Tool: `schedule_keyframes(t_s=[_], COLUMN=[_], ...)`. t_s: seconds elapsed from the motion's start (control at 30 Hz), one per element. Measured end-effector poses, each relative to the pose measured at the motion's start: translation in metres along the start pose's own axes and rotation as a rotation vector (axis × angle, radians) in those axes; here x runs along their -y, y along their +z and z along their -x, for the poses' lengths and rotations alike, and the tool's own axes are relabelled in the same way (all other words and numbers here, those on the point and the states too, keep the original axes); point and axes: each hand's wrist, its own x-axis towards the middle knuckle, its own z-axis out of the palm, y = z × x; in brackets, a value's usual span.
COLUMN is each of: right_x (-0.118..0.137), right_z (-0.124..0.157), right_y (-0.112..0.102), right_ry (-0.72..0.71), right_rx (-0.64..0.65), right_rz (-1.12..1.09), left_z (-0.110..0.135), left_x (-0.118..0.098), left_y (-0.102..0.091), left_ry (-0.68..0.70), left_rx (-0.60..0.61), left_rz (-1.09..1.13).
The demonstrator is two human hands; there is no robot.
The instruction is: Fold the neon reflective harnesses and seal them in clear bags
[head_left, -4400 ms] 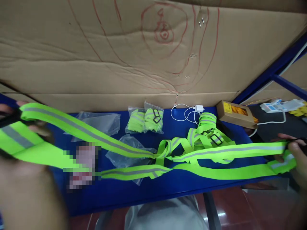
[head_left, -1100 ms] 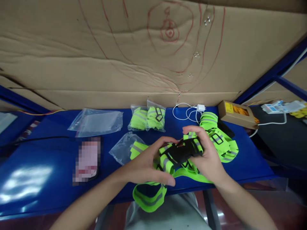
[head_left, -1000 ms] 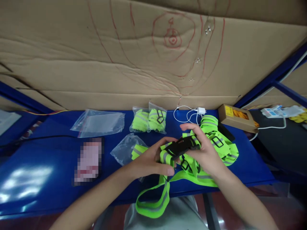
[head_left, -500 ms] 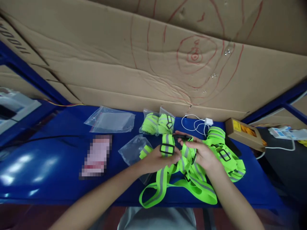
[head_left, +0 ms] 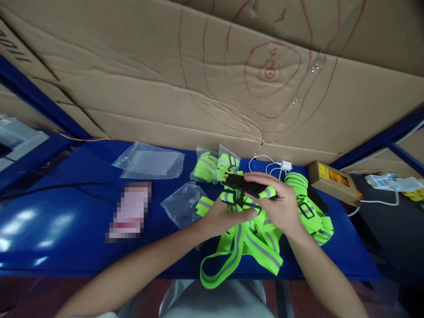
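A neon green reflective strap (head_left: 238, 238) with a grey stripe hangs in loops from both hands over the front of the table. My left hand (head_left: 223, 218) is closed on the strap close to a black slider, thumb pointing right. Fingers of my right hand (head_left: 280, 201) wrap around a black buckle (head_left: 236, 182) and a short folded end of strap. The two hands are close together, so part of the buckle is hidden. To the right of my right hand lies a pile of more green strap (head_left: 314, 218) with a black slider on it.
Two filled clear bags (head_left: 206, 167) stand by the cardboard wall (head_left: 139, 97). Flat plastic bags (head_left: 154, 164) and an opened one (head_left: 182, 205) lie on the blue table (head_left: 82, 212). A pixelated phone-shaped item (head_left: 130, 212), a white charger (head_left: 285, 165) and a small cardboard box (head_left: 333, 183) are around.
My right hand has turned over the top of the buckle, which now sits across the front of both hands. The hanging strap loops have shifted. The view has moved slightly.
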Motion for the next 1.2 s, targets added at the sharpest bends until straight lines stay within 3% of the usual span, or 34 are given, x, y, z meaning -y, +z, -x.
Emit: schedule_keyframes(t_s=[0.13, 0.3, 0.47, 0.53, 0.63, 0.8, 0.97, 1.1, 1.2], right_x=[0.013, 0.001, -0.008, -0.001, 0.013, 0.027, 0.019, 0.005, -0.013], right_z=[-0.012, -0.013, -0.011, -0.010, -0.005, -0.001, -0.002, -0.002, -0.004], right_y=[-0.019, -0.025, -0.025, -0.028, -0.034, -0.040, -0.035, -0.026, -0.023], right_ry=[0.002, 0.143, 0.107, 0.045, -0.061, -0.296, -0.417, -0.226, 0.106], right_rx=[0.047, 0.081, -0.146, -0.212, -0.226, -0.251, -0.117, -0.096, 0.033], right_rz=[0.139, 0.134, 0.224, 0.243, 0.262, 0.292, 0.267, 0.128, -0.201], left_z=[-0.002, 0.000, -0.002, -0.006, -0.011, -0.014, -0.011, -0.013, -0.014], left_x=[-0.009, 0.003, 0.025, 0.024, 0.004, -0.035, -0.039, -0.036, -0.036], left_y=[-0.001, -0.004, -0.001, -0.007, -0.027, -0.051, -0.031, -0.017, -0.018], left_ry=[0.009, -0.112, -0.285, -0.296, -0.242, 0.028, -0.085, -0.100, -0.056], left_rx=[0.014, 0.140, 0.257, 0.370, 0.589, 0.435, 0.258, 0.152, 0.083], left_rz=[-0.009, 0.057, 0.175, 0.127, 0.034, 0.276, 0.266, 0.304, 0.348])
